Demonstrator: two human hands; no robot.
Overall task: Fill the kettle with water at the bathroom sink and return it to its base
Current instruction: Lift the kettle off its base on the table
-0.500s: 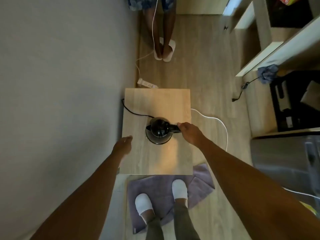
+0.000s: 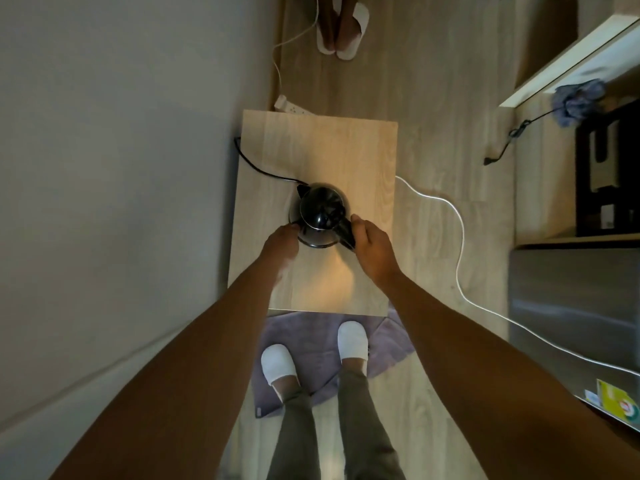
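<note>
Black kettle [image 2: 320,211] near table's [image 2: 346,147] left edge was gripped: handle by right hand [image 2: 372,242], body steadied by left hand [image 2: 282,242]. Power cord [image 2: 258,166] snag could drag base.

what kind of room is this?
Probably a small hotel room or studio flat: a kettle on a low wooden table, white disposable-style slippers on wood flooring, and a power strip against the wall.

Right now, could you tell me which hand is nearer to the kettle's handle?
Right. The right hand wraps the handle; the left hand sits at the kettle body's opposite side.
</note>
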